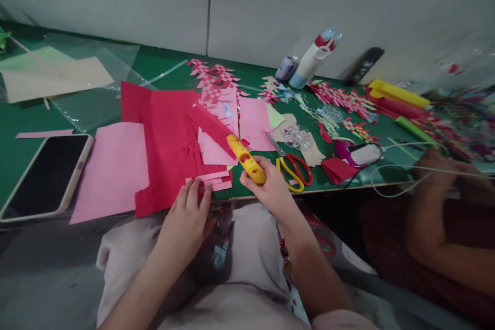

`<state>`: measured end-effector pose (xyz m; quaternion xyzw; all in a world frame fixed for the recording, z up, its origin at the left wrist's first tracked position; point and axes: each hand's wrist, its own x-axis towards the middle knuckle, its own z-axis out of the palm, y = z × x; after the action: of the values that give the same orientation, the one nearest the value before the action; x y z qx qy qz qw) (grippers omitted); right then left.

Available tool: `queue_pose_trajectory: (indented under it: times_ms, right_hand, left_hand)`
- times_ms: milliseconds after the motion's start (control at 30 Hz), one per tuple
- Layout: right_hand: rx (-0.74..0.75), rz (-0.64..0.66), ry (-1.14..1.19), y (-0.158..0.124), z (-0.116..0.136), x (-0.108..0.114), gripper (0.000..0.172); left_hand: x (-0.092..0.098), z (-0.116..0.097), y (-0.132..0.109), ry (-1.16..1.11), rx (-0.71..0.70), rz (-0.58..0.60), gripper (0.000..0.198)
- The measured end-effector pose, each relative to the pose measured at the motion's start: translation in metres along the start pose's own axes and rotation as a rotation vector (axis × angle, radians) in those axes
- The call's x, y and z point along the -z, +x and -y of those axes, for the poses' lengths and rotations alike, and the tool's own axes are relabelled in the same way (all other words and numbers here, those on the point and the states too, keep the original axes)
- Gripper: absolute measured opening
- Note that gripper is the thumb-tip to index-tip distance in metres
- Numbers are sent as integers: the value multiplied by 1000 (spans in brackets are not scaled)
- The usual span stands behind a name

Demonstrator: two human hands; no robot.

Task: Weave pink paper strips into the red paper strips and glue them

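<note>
My right hand (270,191) grips a yellow utility knife (247,160), its far end pointing up and left over a loose red paper piece (212,126). Fingers stretched out, my left hand (185,219) rests on the front edge of a large red paper sheet (166,149) and on pink paper strips (216,179). Several narrow cuts show in the red sheet's right side. Pink paper (257,118) lies beyond the knife, and another pink sheet (116,165) is partly under the red one. Scissors (288,165) with yellow and red handles lie right of my right hand.
A phone (46,175) lies at the left front edge. Woven red-and-pink paper pieces (216,82), a can (286,68) and a white bottle (309,66) stand or lie toward the wall. At right, a co-worker's hands (436,167) are near a white cable (406,167).
</note>
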<state>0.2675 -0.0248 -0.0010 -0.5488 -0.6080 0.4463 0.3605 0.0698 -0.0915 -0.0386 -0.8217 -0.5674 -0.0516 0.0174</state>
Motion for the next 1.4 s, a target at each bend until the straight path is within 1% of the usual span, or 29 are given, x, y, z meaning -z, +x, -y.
queue_pose_trajectory:
  times_ms: [167,267,400,467,533,633,700,767,833,933,1067,1167,1233,1400]
  right_hand:
    - [-14,-72,80,-15,9,21,36]
    - [-5,-150,115,-23,13,37,32]
    - [51,-349,86,-32,18,64,26]
    - [88,-426,97,-36,19,79,23]
    - [118,-500,164,-39,20,94,25]
    - [167,-645,248,-43,21,112,25]
    - [164,-684,274,-44,19,119,29]
    - [130,-646,242,-43,16,119,31]
    - [66,-532,149,-40,10,111,27]
    - [-41,-300,2,-32,1,87,27]
    - [-89,-109,-59,-20,-5,51,36]
    - [-123,-45,-91,-14,-5,32,40]
    - [-131,-9,-48,-12,-4,25,42]
    - [-179,90,96,-11,-7,19,41]
  left_hand:
    - [0,4,-1,-25,-21,-1,55]
    - [-1,5,-2,-58,-43,-12,54]
    - [0,6,-3,-50,-73,-37,61]
    - [1,6,-3,-39,-73,-42,67]
    - [2,6,-3,-35,-75,-53,69]
    - [3,8,-4,-35,-84,-69,68]
    - [3,8,-4,-37,-87,-72,70]
    - [3,8,-3,-31,-83,-63,72]
    - [2,7,-2,-10,-67,-44,71]
    - [2,3,2,34,-24,-18,63]
    - [5,-3,8,83,27,-3,54]
    - [7,-6,10,100,48,6,54]
    - [8,-6,11,107,50,11,54]
    - [9,-7,11,107,47,6,50]
